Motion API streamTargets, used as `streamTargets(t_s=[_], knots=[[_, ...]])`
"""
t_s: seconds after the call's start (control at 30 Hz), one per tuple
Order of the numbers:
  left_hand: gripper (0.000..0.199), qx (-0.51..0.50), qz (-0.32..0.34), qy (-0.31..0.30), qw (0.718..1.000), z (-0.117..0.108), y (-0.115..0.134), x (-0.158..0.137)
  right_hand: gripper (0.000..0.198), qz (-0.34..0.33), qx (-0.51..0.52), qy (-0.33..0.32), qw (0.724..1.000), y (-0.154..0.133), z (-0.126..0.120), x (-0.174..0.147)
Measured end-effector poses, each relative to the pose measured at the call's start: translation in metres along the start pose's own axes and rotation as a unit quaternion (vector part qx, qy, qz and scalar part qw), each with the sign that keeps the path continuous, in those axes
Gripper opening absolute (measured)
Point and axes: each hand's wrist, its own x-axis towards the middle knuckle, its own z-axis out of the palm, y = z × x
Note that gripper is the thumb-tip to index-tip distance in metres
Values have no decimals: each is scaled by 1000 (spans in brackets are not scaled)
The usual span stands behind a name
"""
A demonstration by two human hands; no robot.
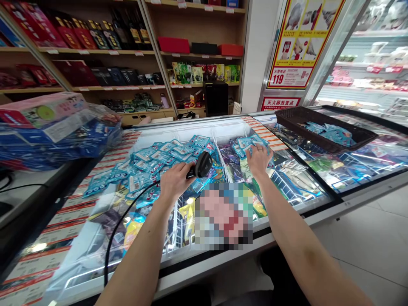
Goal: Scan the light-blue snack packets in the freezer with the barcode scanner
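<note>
My left hand (175, 180) is wrapped round the handle of a black barcode scanner (203, 165), its head turned to the right. A black cable (123, 216) runs from it down past my left forearm. My right hand (259, 160) has its fingers curled on a blue packet (250, 141) in a small group of the same packets on the glass top. A large heap of matching blue packets (153, 159) with white labels is spread on the glass to the left of the scanner. The undersides of my right fingers are hidden.
A glass-topped freezer (234, 127) holds wire baskets of bagged goods. On its right stands a brown tray (360, 136) with several blue packets. Plastic-wrapped boxes (57, 127) are stacked at left. Shelves (111, 51) line the back wall. A blurred patch covers the front glass.
</note>
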Motion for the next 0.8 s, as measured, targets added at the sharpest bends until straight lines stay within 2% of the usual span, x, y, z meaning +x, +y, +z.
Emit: streamTargets(t_s=[0.1,0.27,0.4,0.57,0.8], knots=[[39,-2,0,-10,1000,0,0,-1,40,-3,-10,-25,1000,1,8,-2],[38,-14,4,-2,1000,0,-2,-3,49,-20,1,-15,1000,-9,6,-3],[39,-27,-7,11,1000,0,-1,-4,48,-108,51,-44,992,-25,-1,-6],[39,-41,-26,38,998,-2,-2,-6,47,-234,82,-112,962,-36,3,-10],[37,-34,-58,54,996,-5,-10,-10,38,-317,72,-193,926,-42,8,-9]])
